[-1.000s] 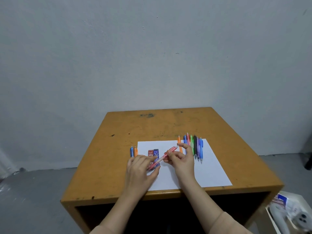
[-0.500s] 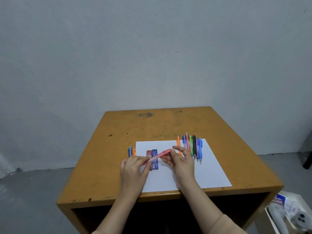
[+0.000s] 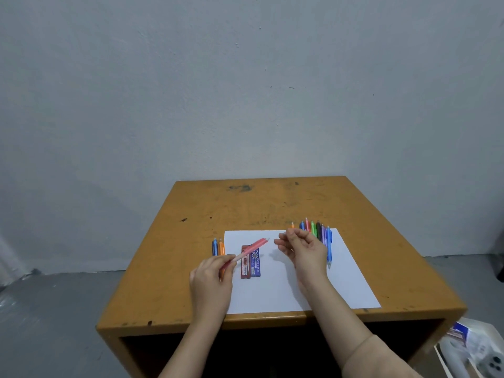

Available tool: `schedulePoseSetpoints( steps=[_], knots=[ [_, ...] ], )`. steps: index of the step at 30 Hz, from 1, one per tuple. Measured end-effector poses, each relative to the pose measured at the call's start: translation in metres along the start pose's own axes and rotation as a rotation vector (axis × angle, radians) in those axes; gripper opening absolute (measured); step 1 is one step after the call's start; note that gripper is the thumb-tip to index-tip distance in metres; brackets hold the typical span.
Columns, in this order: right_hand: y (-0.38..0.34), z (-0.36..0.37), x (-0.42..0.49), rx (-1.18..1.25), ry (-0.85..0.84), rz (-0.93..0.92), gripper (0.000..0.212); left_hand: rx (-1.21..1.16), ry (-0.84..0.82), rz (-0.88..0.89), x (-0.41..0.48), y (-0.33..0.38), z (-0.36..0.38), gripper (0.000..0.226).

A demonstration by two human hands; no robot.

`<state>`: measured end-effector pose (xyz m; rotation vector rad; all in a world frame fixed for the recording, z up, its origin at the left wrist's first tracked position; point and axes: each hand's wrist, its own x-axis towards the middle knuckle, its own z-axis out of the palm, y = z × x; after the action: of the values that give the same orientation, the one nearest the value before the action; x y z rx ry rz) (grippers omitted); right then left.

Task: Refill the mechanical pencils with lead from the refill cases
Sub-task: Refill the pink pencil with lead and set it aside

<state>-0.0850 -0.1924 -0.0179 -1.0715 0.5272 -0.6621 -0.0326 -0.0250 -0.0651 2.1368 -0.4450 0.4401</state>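
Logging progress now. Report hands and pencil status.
Left hand grips pink pencil above refill cases. Right hand apart, pinch contents unclear. Nothing blocking.

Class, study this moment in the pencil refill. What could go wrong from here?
The left hand grips the pink pencil by one end only, tilted above the refill cases; it could slip. The right hand hovers beside the row of pencils and might knock them rolling off the paper.
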Motion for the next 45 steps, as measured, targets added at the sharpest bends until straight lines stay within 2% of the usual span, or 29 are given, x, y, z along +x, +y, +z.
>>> schedulePoseSetpoints(
  steps=[8, 13, 16, 19, 45],
  knots=[
    [-0.004, 0.011, 0.028, -0.369, -0.029, -0.188, 0.004, -0.078, 0.017, -0.102, -0.001, 0.003, -0.003, 0.017],
    [0.002, 0.018, 0.045, -0.578, -0.134, -0.166, 0.007, -0.2, 0.033, -0.213, 0.001, 0.007, -0.006, 0.017],
    [0.006, 0.02, 0.048, -0.736, -0.247, -0.156, 0.011, -0.21, 0.038, -0.223, 0.002, 0.006, -0.006, 0.016],
    [0.009, 0.022, 0.048, -0.841, -0.282, -0.173, 0.01, -0.219, 0.04, -0.227, 0.001, 0.006, -0.006, 0.015],
    [0.021, 0.023, 0.057, -1.09, -0.311, -0.233, 0.015, -0.173, 0.027, -0.198, 0.0, 0.008, -0.007, 0.017]
  ],
)
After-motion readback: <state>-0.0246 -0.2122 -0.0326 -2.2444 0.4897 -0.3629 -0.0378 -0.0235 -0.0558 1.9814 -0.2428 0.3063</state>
